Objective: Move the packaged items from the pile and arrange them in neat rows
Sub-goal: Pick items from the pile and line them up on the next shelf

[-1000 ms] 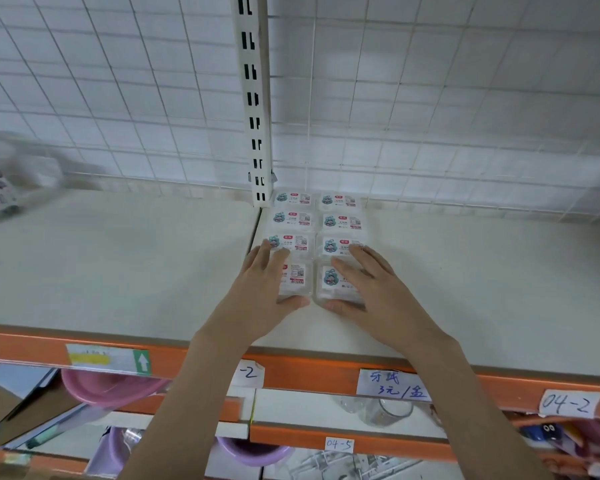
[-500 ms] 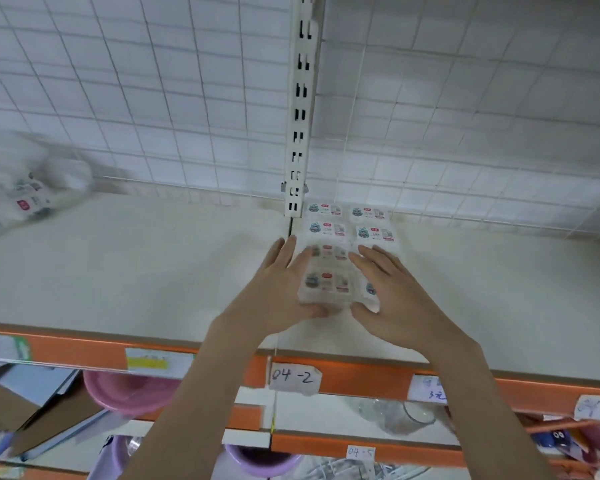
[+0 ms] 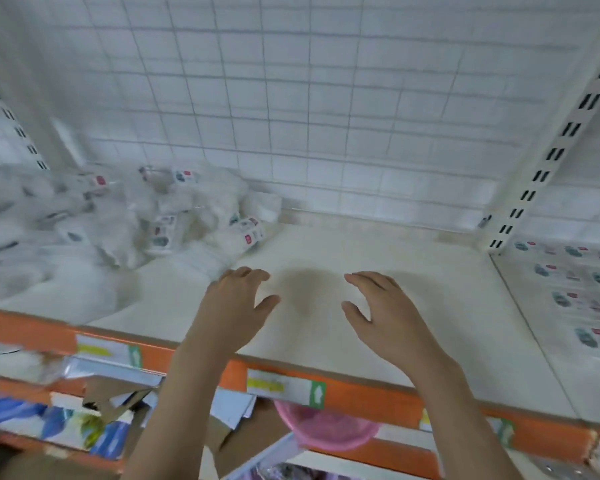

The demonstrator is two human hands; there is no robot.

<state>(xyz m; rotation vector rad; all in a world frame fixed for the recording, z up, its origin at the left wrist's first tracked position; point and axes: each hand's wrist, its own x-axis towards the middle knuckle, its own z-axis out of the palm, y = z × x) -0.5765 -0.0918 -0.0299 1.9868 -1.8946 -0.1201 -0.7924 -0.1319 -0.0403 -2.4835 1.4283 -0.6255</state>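
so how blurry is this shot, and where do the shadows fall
Head view: the pile at left is smeared by motion blur, labels unreadable; the rows at right are softer too. Left hand and right hand look sharper, casting a soft shadow on the shelf between them.

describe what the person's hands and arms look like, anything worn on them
Both hands, left and right, are bare, with no gloves, rings or watch showing. The forearms are bare too; no sleeve reaches into view, and no markings are visible on either arm.
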